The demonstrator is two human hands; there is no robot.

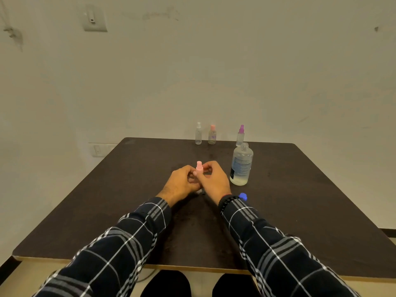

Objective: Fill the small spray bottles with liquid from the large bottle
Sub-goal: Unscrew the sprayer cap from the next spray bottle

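Fingers of left hand point(182, 183) and right hand point(215, 181) clamp the pink-capped spray bottle point(199, 167); a stray wrist could topple the open large bottle point(241, 166) just right of them.

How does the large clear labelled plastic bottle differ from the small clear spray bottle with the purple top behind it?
The large clear plastic bottle is much taller and wider than the small purple-topped spray bottle. The large bottle's neck is open, capless; the small one wears its sprayer. The large bottle has a printed label; the small one shows none. Both stand upright on the dark table.
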